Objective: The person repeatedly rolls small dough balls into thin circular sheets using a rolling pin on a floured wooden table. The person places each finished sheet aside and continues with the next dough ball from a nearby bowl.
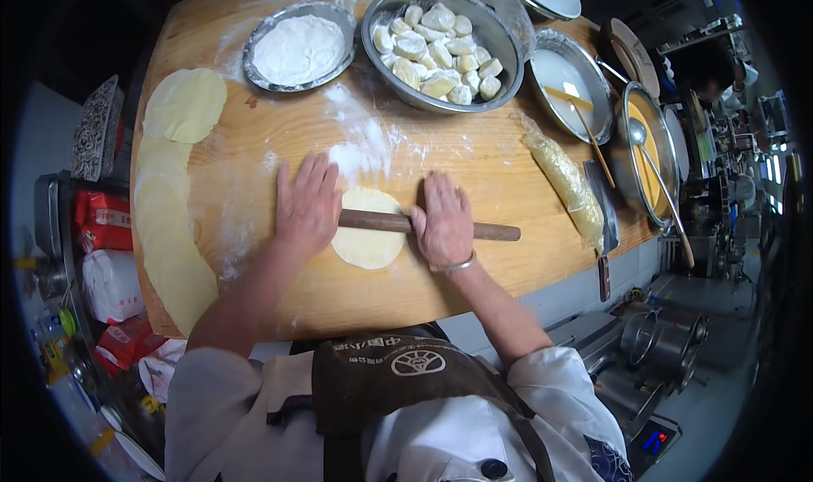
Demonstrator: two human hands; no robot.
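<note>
A round, flat dough wrapper (368,253) lies on the floured wooden table, and a dark wooden rolling pin (375,220) crosses it. My left hand (308,205) is on the pin's left end, palm down with fingers stretched forward, and hides that end. Further along, my right hand (444,218) presses on the pin just right of the wrapper; the bare right end sticks out beyond it. Loose white flour (359,155) is spread just past the wrapper. Overlapping rolled wrappers (168,221) form a long row down the table's left side.
At the back stand a flour bowl (298,50) and a steel basin of dough pieces (438,53). Rightward are a bowl of whitish liquid (559,78), a basin of orange liquid (641,171) with a ladle, a plastic-wrapped roll (565,186) and a knife (603,279) overhanging the edge.
</note>
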